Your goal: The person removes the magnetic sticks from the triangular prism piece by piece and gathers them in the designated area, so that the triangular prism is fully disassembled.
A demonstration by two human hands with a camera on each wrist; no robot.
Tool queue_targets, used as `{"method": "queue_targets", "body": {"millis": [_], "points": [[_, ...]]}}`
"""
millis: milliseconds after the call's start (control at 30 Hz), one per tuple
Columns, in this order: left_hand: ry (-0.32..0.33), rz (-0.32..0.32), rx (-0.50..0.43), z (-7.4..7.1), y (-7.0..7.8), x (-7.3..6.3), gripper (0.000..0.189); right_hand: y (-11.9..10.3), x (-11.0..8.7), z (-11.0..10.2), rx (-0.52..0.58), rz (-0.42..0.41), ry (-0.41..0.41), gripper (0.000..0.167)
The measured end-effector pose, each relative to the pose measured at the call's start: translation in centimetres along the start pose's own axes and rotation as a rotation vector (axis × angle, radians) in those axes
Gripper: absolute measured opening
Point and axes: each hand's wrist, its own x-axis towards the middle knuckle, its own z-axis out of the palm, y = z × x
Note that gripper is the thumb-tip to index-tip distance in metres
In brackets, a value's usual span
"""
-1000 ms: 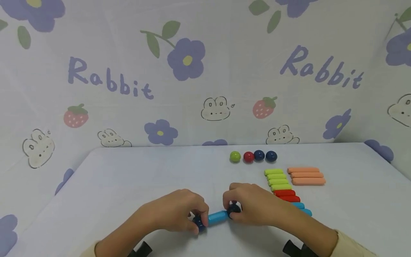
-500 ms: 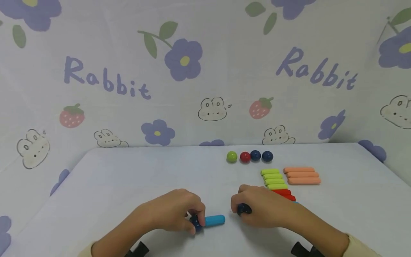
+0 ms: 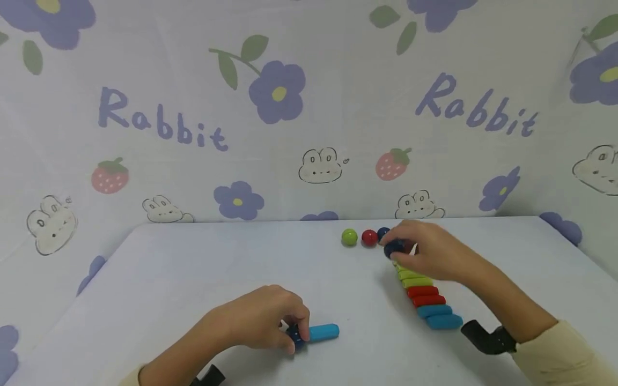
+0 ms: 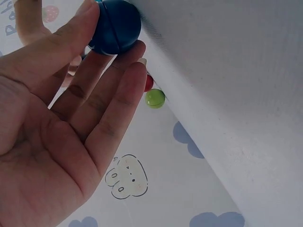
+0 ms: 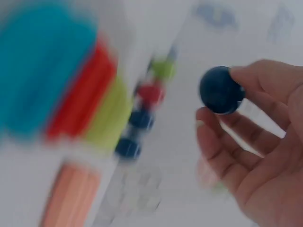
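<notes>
My left hand (image 3: 260, 316) pinches a dark blue ball (image 4: 117, 27) low over the front middle of the white table. A light blue stick (image 3: 323, 332) joins this ball and points right, its far end bare. My right hand (image 3: 434, 251) holds another dark blue ball (image 5: 220, 90) between thumb and fingers, raised off the table near the back row of balls. In the head view, that hand and its ball overlap part of the row and hide the orange sticks.
At the back stand a green ball (image 3: 349, 237), a red ball (image 3: 369, 238) and dark blue balls (image 5: 141, 119). Yellow-green sticks (image 3: 416, 281), red sticks (image 3: 426, 296) and blue sticks (image 3: 444, 321) lie right of centre, with orange sticks (image 5: 71, 198) beside them.
My right hand has pulled its dark blue ball off the stick's right end and carried it back and to the right. The left hand keeps its grip in place.
</notes>
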Motion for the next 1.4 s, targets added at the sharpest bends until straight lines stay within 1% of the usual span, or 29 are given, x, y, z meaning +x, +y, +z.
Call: {"method": "queue_targets", "body": {"millis": [100, 167, 267, 400, 533, 633, 867, 933, 967, 1067, 1133, 1167, 1200, 1267, 1367, 1400], "points": [[-0.002, -0.014, 0.002, 0.0, 0.0, -0.1, 0.024, 3.1, 1.0, -1.3, 0.007, 0.041, 0.07, 0.031], [-0.003, -0.02, 0.006, 0.0, 0.0, -0.1, 0.025, 5.0, 1.5, -1.8, 0.022, 0.095, 0.09, 0.031], [-0.007, -0.025, 0.009, 0.0, 0.0, 0.0, 0.024, 7.3, 2.1, -1.8, 0.036, 0.181, 0.087, 0.029], [-0.004, -0.029, 0.009, 0.1, 0.0, 0.1, 0.025, 9.4, 3.0, -1.0, 0.018, 0.248, 0.043, 0.028], [0.0, -0.03, -0.002, 0.1, 0.0, 0.1, 0.025, 10.5, 3.7, 0.1, -0.016, 0.302, 0.002, 0.028], [-0.001, -0.034, -0.001, 0.1, 0.0, 0.1, 0.025, 10.8, 4.0, 0.5, -0.032, 0.327, -0.004, 0.028], [-0.004, -0.037, 0.0, 0.0, -0.1, 0.0, 0.025, 10.5, 4.0, 0.4, -0.048, 0.332, -0.006, 0.035], [-0.004, -0.036, -0.004, 0.0, -0.2, 0.0, 0.025, 10.2, 3.7, 0.1, -0.04, 0.328, 0.02, 0.036], [-0.004, -0.034, -0.007, 0.0, -0.2, -0.1, 0.025, 9.9, 3.5, -0.1, -0.017, 0.329, 0.05, 0.034], [-0.004, -0.029, -0.014, 0.0, -0.2, -0.1, 0.026, 8.2, 2.9, -0.6, 0.118, 0.339, 0.178, 0.029], [-0.007, -0.027, -0.02, 0.0, -0.3, -0.1, 0.026, 6.2, 2.4, -1.0, 0.232, 0.317, 0.248, 0.028], [-0.007, -0.028, -0.021, 0.0, -0.3, -0.1, 0.026, 4.9, 2.1, -1.0, 0.274, 0.292, 0.264, 0.028], [-0.008, -0.03, -0.021, 0.0, -0.3, 0.0, 0.026, 3.5, 1.9, -1.1, 0.296, 0.261, 0.261, 0.026], [-0.009, -0.033, -0.021, 0.0, -0.3, 0.0, 0.025, 0.6, 1.5, -0.8, 0.287, 0.168, 0.211, 0.02], [-0.008, -0.032, -0.015, 0.0, -0.2, 0.1, 0.026, -3.6, 1.0, 0.5, 0.205, -0.006, 0.083, 0.008], [-0.008, -0.031, -0.013, -0.1, -0.2, 0.1, 0.025, -4.8, 0.9, 1.1, 0.173, -0.056, 0.031, 0.007]]}}
